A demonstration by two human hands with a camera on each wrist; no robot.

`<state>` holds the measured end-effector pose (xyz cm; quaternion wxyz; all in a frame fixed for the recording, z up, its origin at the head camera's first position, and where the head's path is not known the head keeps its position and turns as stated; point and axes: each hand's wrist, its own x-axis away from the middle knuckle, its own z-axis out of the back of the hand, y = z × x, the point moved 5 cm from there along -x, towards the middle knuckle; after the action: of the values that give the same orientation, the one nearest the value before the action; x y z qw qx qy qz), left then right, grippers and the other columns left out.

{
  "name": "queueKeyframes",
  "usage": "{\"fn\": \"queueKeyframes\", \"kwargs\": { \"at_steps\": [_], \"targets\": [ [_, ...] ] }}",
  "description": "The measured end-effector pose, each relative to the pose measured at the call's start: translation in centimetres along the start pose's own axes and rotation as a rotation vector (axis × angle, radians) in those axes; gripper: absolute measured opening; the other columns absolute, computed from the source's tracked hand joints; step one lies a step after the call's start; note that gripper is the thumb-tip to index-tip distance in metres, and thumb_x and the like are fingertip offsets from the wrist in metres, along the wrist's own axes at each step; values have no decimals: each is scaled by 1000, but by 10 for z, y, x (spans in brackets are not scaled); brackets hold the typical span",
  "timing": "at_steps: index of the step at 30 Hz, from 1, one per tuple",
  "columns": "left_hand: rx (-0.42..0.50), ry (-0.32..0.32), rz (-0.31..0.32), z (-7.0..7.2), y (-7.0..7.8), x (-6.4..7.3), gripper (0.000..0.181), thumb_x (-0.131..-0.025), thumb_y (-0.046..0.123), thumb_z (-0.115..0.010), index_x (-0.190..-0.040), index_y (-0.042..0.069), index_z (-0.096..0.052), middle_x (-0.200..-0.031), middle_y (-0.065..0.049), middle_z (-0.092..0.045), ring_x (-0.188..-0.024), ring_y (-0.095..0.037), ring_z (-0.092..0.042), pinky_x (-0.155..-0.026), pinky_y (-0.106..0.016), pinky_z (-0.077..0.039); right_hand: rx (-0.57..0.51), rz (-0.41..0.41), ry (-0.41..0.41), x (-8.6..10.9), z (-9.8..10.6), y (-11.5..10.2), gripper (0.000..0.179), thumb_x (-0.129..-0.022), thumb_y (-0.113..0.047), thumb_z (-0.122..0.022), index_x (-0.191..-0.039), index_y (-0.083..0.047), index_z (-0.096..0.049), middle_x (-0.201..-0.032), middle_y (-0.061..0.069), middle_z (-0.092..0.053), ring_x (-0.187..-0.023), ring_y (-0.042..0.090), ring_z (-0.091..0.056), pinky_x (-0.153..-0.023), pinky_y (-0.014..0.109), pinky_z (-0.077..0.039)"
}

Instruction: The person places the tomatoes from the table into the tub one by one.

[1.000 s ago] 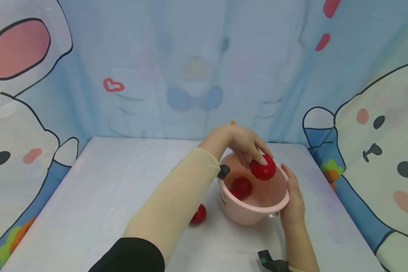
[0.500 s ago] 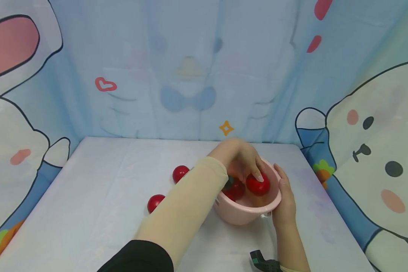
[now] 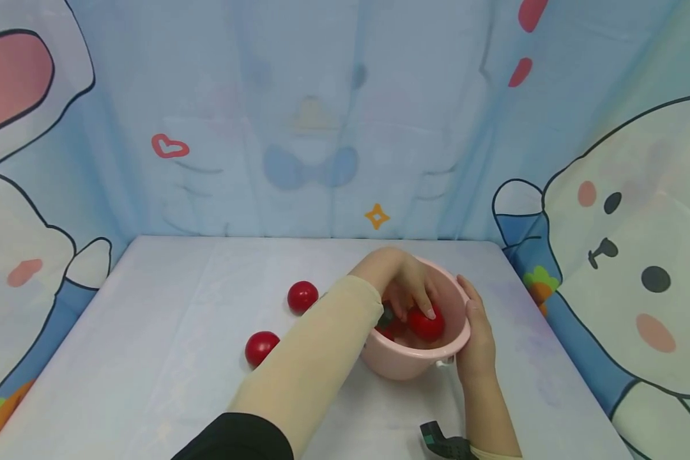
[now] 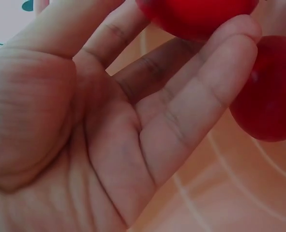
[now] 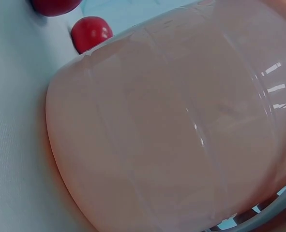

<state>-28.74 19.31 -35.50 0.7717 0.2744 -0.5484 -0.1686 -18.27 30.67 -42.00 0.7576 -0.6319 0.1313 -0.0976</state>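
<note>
My left hand [image 3: 405, 281] reaches down inside a pink bucket [image 3: 399, 363] and holds a smooth red ball [image 3: 427, 324] between thumb and fingers. In the left wrist view this held ball [image 4: 196, 17] shows at the top, at the fingertips. A second red ball [image 4: 273, 92] lies beyond the fingers, against the bucket's inside. From above, my wrist and its camera partly hide the balls in the bucket. My right hand [image 3: 476, 338] grips the bucket's right side at the rim. The bucket's outer wall [image 5: 157, 125] fills most of the right wrist view.
Two more red balls lie on the white table [image 3: 172, 358] left of the bucket, one farther back [image 3: 302, 297] and one nearer [image 3: 260, 348] beside my left forearm. A blue cartoon curtain [image 3: 236, 115] stands behind the table. A white handle joint [image 3: 445, 361] juts from the bucket's front right.
My left hand has lowered the red ball from rim height deeper into the bucket. My right hand keeps its grip on the rim. The whole head view has shifted slightly.
</note>
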Motion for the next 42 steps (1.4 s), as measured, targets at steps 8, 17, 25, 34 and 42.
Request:
{"fn": "queueKeyframes", "kwargs": {
  "at_steps": [8,17,25,34,42],
  "targets": [
    [76,-46,-33,-4,0,1,40,-88,7,-72,-127,10,-64,-121,-9,-64,-117,-30,-62,-100,-42,-54,8,-3,4,0,0,-1,47,-103,-51,-33,-150,-50,-29,-159,-16,-30,-147,18,-29,-108,32,-43],
    [132,-47,-54,-4,-1,4,37,-89,6,-71,-125,8,-66,-128,-10,-62,-126,-32,-57,-103,-45,-52,29,-5,-2,-4,-4,1,47,-103,-55,-31,-149,-52,-29,-159,-17,-31,-147,18,-30,-104,29,-46],
    [-102,34,-160,-1,11,14,29,-88,19,-75,-116,16,-69,-120,-1,-65,-119,-23,-60,-94,-37,-57,3,-8,-21,-4,-3,0,47,-103,-54,-33,-150,-51,-29,-160,-16,-29,-148,19,-29,-99,21,-48],
    [-267,181,-456,20,21,62,45,-96,26,-65,-140,17,-56,-132,1,-59,-101,-15,-69,-87,-32,-59,-2,15,-26,-8,0,-3,48,-103,-54,-31,-150,-49,-29,-160,-13,-31,-146,20,-30,-90,9,-48],
    [-299,409,-618,42,-17,136,44,-95,41,-64,-137,29,-57,-131,9,-58,-92,-13,-72,-81,-27,-59,66,0,-3,-11,6,-2,47,-102,-55,-31,-149,-53,-27,-159,-18,-29,-147,18,-28,-95,14,-48]
  ]
}}
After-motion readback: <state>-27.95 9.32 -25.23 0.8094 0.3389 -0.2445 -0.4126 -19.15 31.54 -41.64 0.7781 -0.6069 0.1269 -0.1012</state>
